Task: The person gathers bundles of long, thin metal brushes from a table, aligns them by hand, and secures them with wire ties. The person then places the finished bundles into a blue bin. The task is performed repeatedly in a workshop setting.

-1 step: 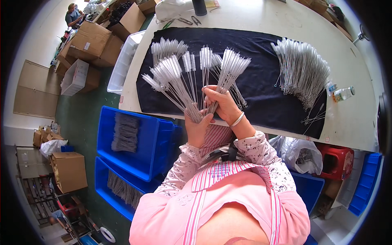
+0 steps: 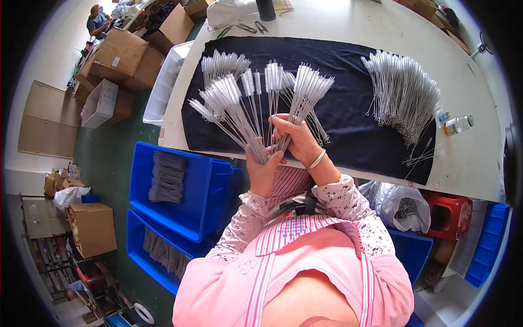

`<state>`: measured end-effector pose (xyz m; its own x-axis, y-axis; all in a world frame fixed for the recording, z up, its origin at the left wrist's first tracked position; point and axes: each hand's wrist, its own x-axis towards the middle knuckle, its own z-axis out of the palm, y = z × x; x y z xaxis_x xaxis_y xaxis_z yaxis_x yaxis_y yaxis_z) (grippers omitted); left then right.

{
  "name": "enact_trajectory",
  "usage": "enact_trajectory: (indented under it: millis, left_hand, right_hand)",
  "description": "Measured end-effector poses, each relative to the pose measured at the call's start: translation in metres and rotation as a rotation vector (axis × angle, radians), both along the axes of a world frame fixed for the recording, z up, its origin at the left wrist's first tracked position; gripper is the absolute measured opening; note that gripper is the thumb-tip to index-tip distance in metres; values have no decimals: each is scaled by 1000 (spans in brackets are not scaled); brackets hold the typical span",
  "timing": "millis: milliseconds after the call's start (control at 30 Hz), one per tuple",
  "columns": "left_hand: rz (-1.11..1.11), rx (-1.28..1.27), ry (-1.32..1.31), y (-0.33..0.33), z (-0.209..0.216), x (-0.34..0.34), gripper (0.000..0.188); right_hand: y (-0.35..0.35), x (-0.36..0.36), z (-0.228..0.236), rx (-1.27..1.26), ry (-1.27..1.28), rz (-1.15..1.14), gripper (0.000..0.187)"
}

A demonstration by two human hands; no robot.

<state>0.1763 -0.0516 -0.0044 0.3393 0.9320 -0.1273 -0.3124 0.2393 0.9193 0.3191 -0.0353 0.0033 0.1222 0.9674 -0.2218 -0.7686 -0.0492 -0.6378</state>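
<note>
My left hand is closed round the wire stems of a fanned bunch of tube brushes with white bristle heads. Just to its right, my right hand grips a second bunch of the same brushes. Between the two bunches, a few brushes stand up with their heads apart, the right fingertips at their stems. Both hands are close together over the table's near edge. More brushes lie behind the left bunch on a dark cloth.
A large pile of brushes lies on the cloth's right side, near a small glass jar. Snips lie at the back of the white table. Blue bins holding wire pieces stand lower left; a red stool is at right.
The heads of the few brushes between my hands have shifted slightly left and spread a little. Both hands stay in nearly the same place.
</note>
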Motion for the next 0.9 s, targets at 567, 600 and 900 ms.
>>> enact_trajectory:
  millis: [567, 600, 900]
  left_hand:
    - [117, 10, -83, -3, 1, 5, 57]
    - [120, 12, -85, -3, 1, 6, 57]
    - [77, 0, -91, -1, -7, 4, 54]
  right_hand:
    - [-1, -1, 8, 41, 95, 1, 12]
    - [0, -1, 5, 57, 94, 4, 12]
    - [-1, -3, 11, 54, 41, 4, 18]
